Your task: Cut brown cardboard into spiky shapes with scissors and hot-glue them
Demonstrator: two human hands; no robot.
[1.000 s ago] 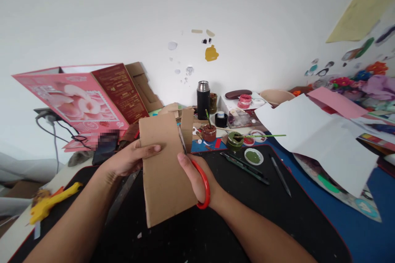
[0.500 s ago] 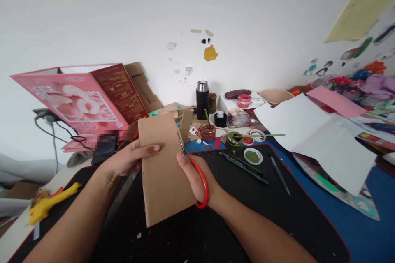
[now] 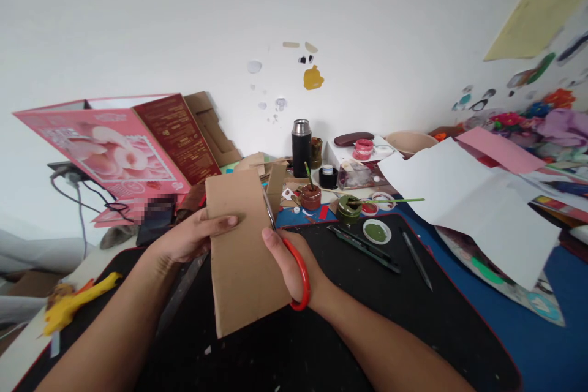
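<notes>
My left hand [image 3: 195, 236] grips a flat brown piece of cardboard [image 3: 245, 275] by its left edge, thumb on the front face and fingers behind. The sheet is held up above a black mat [image 3: 367, 318]. In my right hand [image 3: 289, 263] are scissors with red handles [image 3: 301, 275]. Their blade lies along the cardboard's right edge and points away from me. The lower blade and most of my right fingers are hidden behind the sheet.
A pink box [image 3: 114, 153] stands at the left, near a yellow glue gun [image 3: 68, 309]. Behind the mat are a black thermos [image 3: 301, 150] and open paint jars, the green one [image 3: 349, 211] with a brush. A pen [image 3: 416, 260] and white paper [image 3: 468, 208] lie at the right.
</notes>
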